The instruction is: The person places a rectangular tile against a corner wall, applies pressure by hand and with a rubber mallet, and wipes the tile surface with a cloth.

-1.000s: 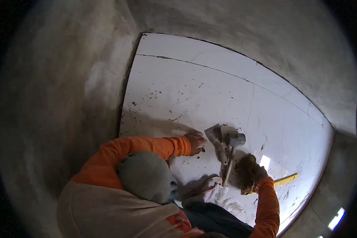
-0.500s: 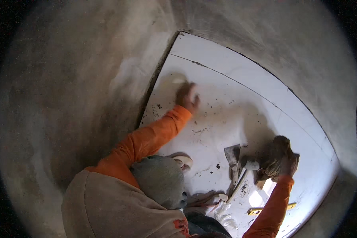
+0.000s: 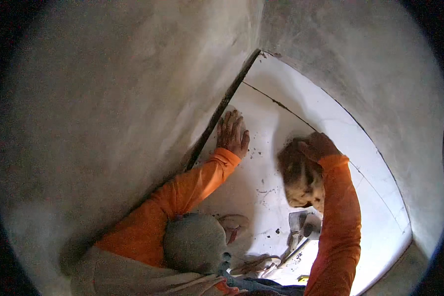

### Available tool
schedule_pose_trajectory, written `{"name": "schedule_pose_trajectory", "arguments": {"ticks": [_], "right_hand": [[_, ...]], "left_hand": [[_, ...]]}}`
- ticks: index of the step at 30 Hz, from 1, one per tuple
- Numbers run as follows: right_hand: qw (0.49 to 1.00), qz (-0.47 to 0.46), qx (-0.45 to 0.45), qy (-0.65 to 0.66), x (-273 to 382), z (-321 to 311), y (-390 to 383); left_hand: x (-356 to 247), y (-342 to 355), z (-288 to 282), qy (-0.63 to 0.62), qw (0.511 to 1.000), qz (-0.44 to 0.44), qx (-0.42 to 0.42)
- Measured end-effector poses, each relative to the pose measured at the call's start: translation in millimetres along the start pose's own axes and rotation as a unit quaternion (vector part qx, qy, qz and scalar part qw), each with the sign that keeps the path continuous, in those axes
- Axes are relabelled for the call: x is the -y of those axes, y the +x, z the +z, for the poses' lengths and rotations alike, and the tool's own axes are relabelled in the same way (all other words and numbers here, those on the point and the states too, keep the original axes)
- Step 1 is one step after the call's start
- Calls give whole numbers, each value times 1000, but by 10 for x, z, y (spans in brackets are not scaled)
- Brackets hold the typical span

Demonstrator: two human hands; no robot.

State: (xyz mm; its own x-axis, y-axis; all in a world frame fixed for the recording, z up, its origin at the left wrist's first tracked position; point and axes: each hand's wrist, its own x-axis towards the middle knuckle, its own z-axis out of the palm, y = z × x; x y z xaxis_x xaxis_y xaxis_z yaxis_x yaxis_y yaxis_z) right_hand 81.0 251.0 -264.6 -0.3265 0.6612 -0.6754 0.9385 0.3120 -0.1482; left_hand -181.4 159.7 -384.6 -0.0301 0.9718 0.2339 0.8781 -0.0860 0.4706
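Observation:
Fingers stretched out, my left hand (image 3: 233, 132) lies flat on the white floor tiles (image 3: 261, 158), close to the dark gap along the left wall. My right hand (image 3: 321, 146) grips the top of a crumpled brown rag (image 3: 301, 175). The rag hangs bunched toward me, over or on the tiles right of the middle; whether its lower end touches them I cannot tell. Dark crumbs of dirt are scattered on the tiles between my hands. Both forearms wear orange sleeves.
Below the rag lie a scraper (image 3: 296, 222) and a hammer (image 3: 311, 228), partly behind my right sleeve. A bit of yellow level (image 3: 303, 278) shows at the lower edge. My sandalled foot (image 3: 233, 228) is beside my knee (image 3: 195, 242). Grey walls (image 3: 133, 98) meet at the far corner.
My right hand has carried the rag up and left, away from the tools. My left hand, blurred before, now rests flat beside the left wall gap. The view has shifted.

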Motion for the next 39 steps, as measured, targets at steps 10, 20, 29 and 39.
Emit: {"name": "schedule_pose_trajectory", "arguments": {"ticks": [10,20,29,39], "right_hand": [[936,-185,-295,-48,1084,-36,1368],[931,-136,-258,-221,494,47,868],[939,-59,-135,-311,-37,218,248],[935,97,-70,-334,-1196,758,-659]], "left_hand": [[46,-6,43,9,1000,-11,13],[44,17,-1,-12,1000,-16,4],[52,-5,38,-15,1000,8,-7],[123,-52,97,-56,998,-6,-13]]}}
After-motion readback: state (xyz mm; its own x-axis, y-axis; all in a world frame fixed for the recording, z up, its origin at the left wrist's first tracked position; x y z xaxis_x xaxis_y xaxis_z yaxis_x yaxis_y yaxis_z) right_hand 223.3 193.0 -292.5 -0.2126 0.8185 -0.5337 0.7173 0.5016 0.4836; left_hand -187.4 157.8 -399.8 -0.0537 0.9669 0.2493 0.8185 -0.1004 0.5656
